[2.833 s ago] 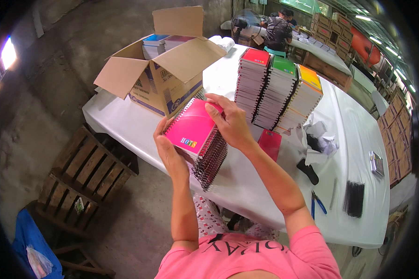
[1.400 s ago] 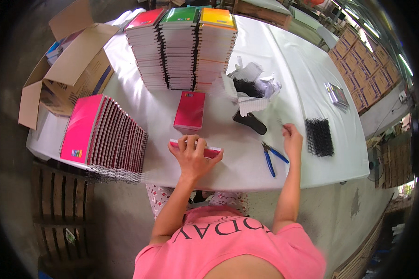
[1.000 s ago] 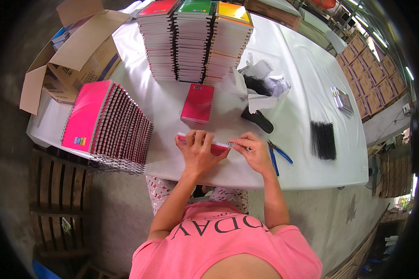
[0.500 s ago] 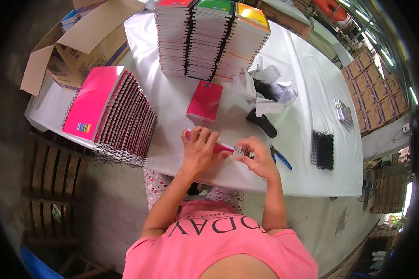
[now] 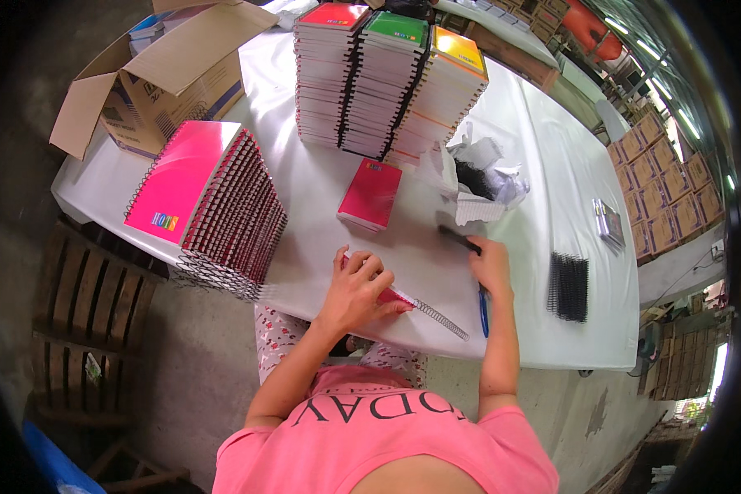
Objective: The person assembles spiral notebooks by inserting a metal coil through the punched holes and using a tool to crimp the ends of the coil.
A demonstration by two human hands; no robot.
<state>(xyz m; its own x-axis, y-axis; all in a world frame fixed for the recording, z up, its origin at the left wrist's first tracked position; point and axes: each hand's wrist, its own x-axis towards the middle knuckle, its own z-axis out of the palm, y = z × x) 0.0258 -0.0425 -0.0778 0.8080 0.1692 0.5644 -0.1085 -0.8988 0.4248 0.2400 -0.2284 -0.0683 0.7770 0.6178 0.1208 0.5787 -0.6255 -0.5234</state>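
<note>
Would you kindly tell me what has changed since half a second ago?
The right hand let go of the thin grey spiral coil, moved rightward and took hold of the elongated black tool. The left hand still holds the small pink-covered notepad.

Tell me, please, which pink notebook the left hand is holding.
The notebook turned narrow edge up, with one wire coil trailing right; those in the pink spiral stack and the small pink pile lie cover up, untouched.
</note>
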